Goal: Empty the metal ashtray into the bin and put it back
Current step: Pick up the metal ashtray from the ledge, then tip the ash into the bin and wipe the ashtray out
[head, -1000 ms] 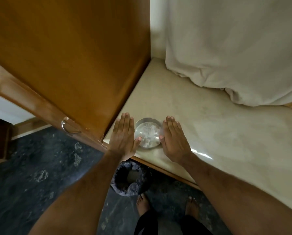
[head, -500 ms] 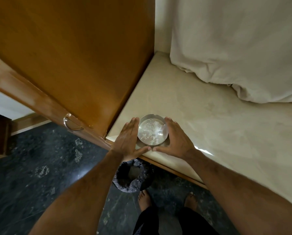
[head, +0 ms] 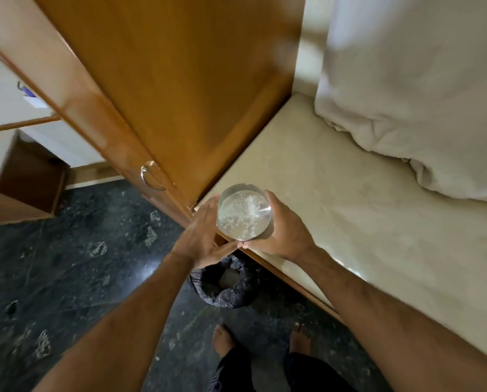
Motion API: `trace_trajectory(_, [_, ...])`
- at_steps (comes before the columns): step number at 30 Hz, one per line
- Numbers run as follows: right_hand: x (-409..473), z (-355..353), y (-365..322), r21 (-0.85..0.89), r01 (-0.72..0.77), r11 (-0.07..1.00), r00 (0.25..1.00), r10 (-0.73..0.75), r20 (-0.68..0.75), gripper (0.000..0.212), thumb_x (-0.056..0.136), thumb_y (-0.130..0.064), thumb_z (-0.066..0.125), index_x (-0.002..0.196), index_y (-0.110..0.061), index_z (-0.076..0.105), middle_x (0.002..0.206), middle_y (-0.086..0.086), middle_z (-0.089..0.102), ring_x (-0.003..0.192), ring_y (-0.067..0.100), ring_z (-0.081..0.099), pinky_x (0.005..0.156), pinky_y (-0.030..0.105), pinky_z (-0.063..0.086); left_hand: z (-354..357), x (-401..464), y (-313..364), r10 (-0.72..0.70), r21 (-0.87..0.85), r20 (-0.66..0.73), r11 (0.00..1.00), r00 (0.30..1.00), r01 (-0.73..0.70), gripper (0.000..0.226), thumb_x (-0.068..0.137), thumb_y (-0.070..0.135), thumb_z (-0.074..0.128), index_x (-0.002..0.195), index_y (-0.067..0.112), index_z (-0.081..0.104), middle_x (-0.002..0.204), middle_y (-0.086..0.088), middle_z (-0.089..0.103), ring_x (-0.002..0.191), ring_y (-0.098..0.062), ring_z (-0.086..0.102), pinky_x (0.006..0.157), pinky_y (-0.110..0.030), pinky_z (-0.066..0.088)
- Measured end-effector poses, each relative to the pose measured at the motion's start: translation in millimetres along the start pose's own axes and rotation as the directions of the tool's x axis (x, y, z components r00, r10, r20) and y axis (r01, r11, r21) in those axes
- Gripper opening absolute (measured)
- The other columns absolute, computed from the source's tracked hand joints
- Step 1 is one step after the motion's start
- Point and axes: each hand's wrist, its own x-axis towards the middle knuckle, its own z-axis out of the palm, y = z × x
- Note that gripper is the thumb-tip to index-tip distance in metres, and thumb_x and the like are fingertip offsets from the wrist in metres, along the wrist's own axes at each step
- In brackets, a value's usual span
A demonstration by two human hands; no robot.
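The round metal ashtray (head: 243,212), with pale ash and bits inside, is lifted just above the corner of the cream stone counter (head: 335,199). My right hand (head: 282,233) cups it from the right and underneath. My left hand (head: 201,236) presses flat against its left side, fingers straight. The thumbs of both hands meet below the ashtray. The bin (head: 225,281), lined with a black bag, stands on the floor right below my hands, partly hidden by my left wrist.
A tall wooden cupboard (head: 166,80) with a metal handle (head: 150,176) stands close on the left. White cloth (head: 406,80) lies heaped at the back of the counter. My bare feet (head: 222,339) stand on the dark stone floor beside the bin.
Both hands closed in on the ashtray from its two sides, then lifted it off the counter toward the counter's edge above the bin.
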Motion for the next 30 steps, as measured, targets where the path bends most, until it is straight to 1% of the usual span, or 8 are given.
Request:
trace_trajectory(5, [-22.2,37.8,-29.0,0.014,0.054,0.998,0.993,-0.055,0.106,0.126,0.056,-0.056,0.093,0.152,-0.016,0.023,0.143,0.006,0.054,0.127,0.022,0.054,0.103,0.036,0.05,9.4,-63.2,-26.4,-0.096,-0.062,-0.036,0.994,0.995,0.093,0.122,0.072,0.071,0.069,0.157,0.012,0.005,0.158,-0.017,0.029,0.14,-0.022,0.033,0.107,-0.041,0.032])
trace_trajectory(11, [-56.1,134.4,-34.4,0.002,0.12,0.993,0.973,-0.118,0.197,0.127,0.059,-0.051,0.092,0.155,-0.006,0.02,0.156,0.011,0.04,0.142,0.017,0.039,0.115,0.026,0.032,55.7,-146.6,-94.0,-0.264,-0.064,0.024,0.962,0.964,0.265,0.125,0.068,0.086,0.059,0.156,0.022,-0.001,0.16,-0.013,0.026,0.143,-0.031,0.034,0.106,-0.044,0.039])
trace_trajectory(15, [-72.9,209.8,12.2,-0.019,0.03,0.999,0.96,-0.024,0.279,0.122,0.065,-0.042,0.092,0.157,-0.011,0.018,0.161,0.011,0.032,0.147,0.026,0.033,0.116,0.038,0.039,112.8,-170.4,-141.4,-0.286,-0.088,0.153,0.95,0.946,0.301,0.123,0.071,0.088,0.053,0.157,0.024,-0.008,0.165,-0.011,0.019,0.146,-0.028,0.031,0.109,-0.041,0.037])
trace_trajectory(19, [-85.1,279.7,82.3,-0.104,-0.114,0.988,0.944,0.14,0.3,0.116,0.071,-0.044,0.087,0.158,-0.015,0.017,0.162,0.009,0.033,0.146,0.026,0.037,0.111,0.035,0.041,183.6,-166.4,-184.4,-0.275,-0.116,0.311,0.939,0.91,0.324,0.124,0.071,0.088,0.052,0.155,0.028,-0.017,0.167,-0.009,0.013,0.145,-0.031,0.035,0.108,-0.045,0.037])
trace_trajectory(22, [-86.3,315.2,133.7,-0.137,-0.225,0.965,0.914,0.258,0.312,0.11,0.074,-0.042,0.085,0.158,-0.017,0.019,0.16,0.009,0.036,0.141,0.028,0.042,0.107,0.041,0.045,231.3,-149.2,-208.9,-0.273,-0.112,0.404,0.933,0.873,0.343,0.123,0.071,0.073,0.067,0.155,0.033,-0.013,0.167,-0.01,0.018,0.143,-0.033,0.039,0.108,-0.052,0.041])
trace_trajectory(25, [-80.5,353.7,187.8,-0.154,-0.249,0.956,0.902,0.287,0.324,0.103,0.076,-0.024,0.085,0.157,-0.014,0.023,0.155,0.016,0.041,0.136,0.035,0.048,0.103,0.046,0.05,284.7,-129.9,-232.5,-0.296,-0.251,0.426,0.869,0.855,0.426,0.103,0.075,0.035,0.076,0.151,0.039,0.006,0.156,-0.008,0.039,0.132,-0.029,0.052,0.102,-0.04,0.048])
trace_trajectory(28, [-64.4,381.4,220.7,-0.179,-0.276,0.944,0.896,0.32,0.308,0.098,0.074,-0.014,0.084,0.155,-0.008,0.029,0.144,0.022,0.053,0.127,0.039,0.056,0.098,0.045,0.052,322.4,-112.9,-247.9,-0.357,-0.329,0.338,0.822,0.871,0.465,0.074,0.084,0.017,0.07,0.144,0.028,0.028,0.14,-0.007,0.053,0.117,-0.016,0.057,0.095,-0.032,0.05])
trace_trajectory(30, [-45.8,399.0,239.0,-0.14,-0.296,0.945,0.892,0.326,0.313,0.085,0.076,-0.019,0.084,0.147,-0.006,0.038,0.13,0.021,0.063,0.116,0.038,0.063,0.093,0.043,0.055,343.0,-98.7,-258.5,-0.402,-0.406,0.312,0.763,0.861,0.504,0.063,0.087,0.016,0.069,0.139,0.019,0.035,0.126,-0.01,0.06,0.101,-0.021,0.065,0.084,-0.04,0.06])
